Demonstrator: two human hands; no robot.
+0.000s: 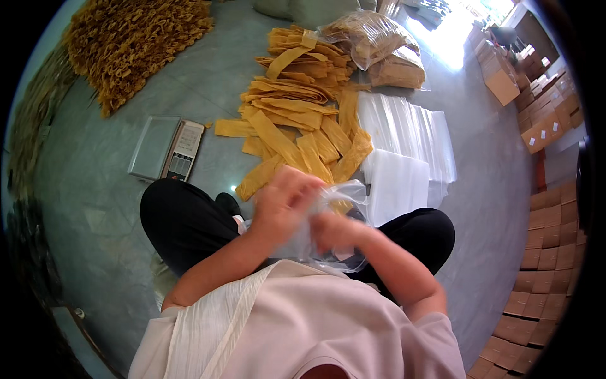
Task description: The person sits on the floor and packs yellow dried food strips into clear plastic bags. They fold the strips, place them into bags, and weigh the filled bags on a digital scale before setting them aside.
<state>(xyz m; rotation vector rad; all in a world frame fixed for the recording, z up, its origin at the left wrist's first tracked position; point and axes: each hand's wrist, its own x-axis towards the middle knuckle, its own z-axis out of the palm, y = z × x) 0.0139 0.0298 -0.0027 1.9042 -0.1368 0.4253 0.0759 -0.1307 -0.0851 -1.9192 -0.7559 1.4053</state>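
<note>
Both of my hands are in front of my lap and blurred. My left hand (286, 201) is closed on the upper part of a clear plastic bag (348, 192). My right hand (334, 232) grips the same bag a little lower and to the right. The bag's loose film spreads below the hands towards my shirt; what it holds is hard to make out. Just beyond the hands, flat yellow strips (289, 147) of a dried, leathery-looking material lie loose across one another. Folded bundles of the strips (289, 97) are stacked behind them.
Flat clear plastic bags (400, 184) are stacked at the right. Filled bags (374, 38) lie farther back. A digital scale (161, 149) stands on the floor at the left, before a large brown heap (137, 42). Cardboard boxes (544, 279) line the right side.
</note>
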